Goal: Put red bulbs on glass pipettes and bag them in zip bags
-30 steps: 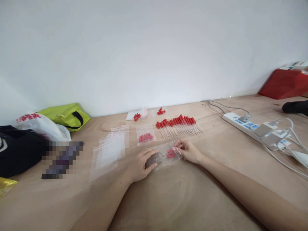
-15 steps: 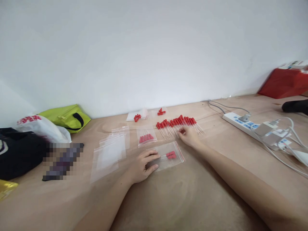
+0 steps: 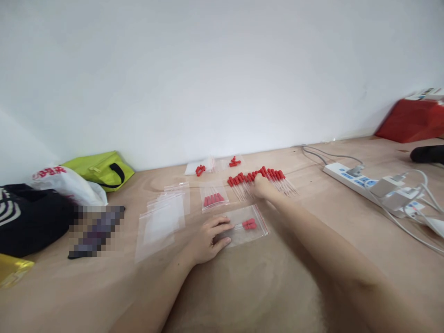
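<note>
My left hand [image 3: 213,240] lies with fingers and thumb spread apart on the left end of a clear zip-lock bag [image 3: 262,217]. Inside that bag are several droppers [image 3: 249,224] with red rubber bulbs and thin clear stems. My right hand [image 3: 262,188] reaches into a row of loose red-bulbed droppers [image 3: 279,175] lying side by side behind the bag. Its fingers are hidden behind the back of the hand, so I cannot see what they touch. Another zip-lock bag [image 3: 205,188] holds several droppers, bulbs toward me.
Overlapping empty zip-lock bags [image 3: 156,231] lie at left. Near the wall are small red pieces [image 3: 200,170] on a bag and more red pieces [image 3: 235,162]. A power strip [image 3: 350,182] with chargers and cables lies at right. A green pouch [image 3: 100,169] and a black bag [image 3: 34,226] are far left.
My right hand has moved slightly left and farther in over the row of droppers, its fingers turning out of sight. My left hand stays on the bag. The view has shifted slightly.
</note>
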Demonstrator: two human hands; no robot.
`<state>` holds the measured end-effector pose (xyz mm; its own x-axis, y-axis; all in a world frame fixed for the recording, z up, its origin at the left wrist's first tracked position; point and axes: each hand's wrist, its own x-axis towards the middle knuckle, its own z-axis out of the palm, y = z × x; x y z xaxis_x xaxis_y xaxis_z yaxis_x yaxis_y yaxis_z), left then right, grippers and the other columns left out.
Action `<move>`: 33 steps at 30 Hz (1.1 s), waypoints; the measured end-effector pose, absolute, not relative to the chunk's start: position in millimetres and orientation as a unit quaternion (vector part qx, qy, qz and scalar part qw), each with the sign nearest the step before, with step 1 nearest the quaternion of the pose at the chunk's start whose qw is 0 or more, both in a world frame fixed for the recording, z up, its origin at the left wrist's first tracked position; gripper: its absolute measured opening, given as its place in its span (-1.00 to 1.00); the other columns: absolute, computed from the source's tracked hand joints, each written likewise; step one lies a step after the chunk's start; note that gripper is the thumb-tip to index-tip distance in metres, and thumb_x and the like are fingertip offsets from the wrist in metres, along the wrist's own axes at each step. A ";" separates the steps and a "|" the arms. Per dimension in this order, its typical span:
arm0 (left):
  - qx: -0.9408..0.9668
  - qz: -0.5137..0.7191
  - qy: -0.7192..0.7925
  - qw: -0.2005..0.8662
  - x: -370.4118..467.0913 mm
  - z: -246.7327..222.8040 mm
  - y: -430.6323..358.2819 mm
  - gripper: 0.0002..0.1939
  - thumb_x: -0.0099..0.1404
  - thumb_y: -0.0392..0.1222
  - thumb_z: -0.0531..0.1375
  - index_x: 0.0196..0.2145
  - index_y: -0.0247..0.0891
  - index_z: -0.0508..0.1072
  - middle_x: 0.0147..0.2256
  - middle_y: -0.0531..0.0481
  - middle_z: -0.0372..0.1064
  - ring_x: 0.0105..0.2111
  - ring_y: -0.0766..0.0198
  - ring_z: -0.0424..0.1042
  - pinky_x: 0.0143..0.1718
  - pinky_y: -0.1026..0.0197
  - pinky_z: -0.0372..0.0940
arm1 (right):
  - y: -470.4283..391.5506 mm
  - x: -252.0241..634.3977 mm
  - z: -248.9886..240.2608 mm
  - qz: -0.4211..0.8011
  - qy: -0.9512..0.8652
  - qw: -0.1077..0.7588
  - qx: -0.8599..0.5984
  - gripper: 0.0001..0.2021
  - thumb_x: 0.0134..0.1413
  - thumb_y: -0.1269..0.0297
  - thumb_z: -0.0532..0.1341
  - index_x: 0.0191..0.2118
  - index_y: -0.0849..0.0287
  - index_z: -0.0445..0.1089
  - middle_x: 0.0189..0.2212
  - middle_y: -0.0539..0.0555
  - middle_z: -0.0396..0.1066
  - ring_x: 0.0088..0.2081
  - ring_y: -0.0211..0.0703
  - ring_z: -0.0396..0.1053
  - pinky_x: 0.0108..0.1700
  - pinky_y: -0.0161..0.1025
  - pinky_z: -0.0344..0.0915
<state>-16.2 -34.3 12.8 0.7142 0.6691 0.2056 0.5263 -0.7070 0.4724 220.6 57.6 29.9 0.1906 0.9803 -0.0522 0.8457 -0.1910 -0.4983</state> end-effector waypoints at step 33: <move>0.892 0.189 0.348 0.217 -13.6 17.6 -35.7 -0.79 0.20 -0.17 0.09 -0.18 -0.19 0.27 -0.05 -0.08 0.27 -0.02 0.18 0.24 0.00 0.05 0.16 | -35.3 230.8 -10.4 0.465 -0.421 0.588 -0.510 -0.70 -0.12 0.08 0.15 -0.30 0.11 0.09 -0.47 -0.07 0.25 -0.54 -0.32 0.34 -0.43 -0.25 0.37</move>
<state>-13.6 -35.7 17.6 0.6859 0.7035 0.1860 0.5395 -0.6632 0.5187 230.8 -35.3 -10.4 0.2119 0.9771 0.0212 -0.1180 0.0471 -0.9919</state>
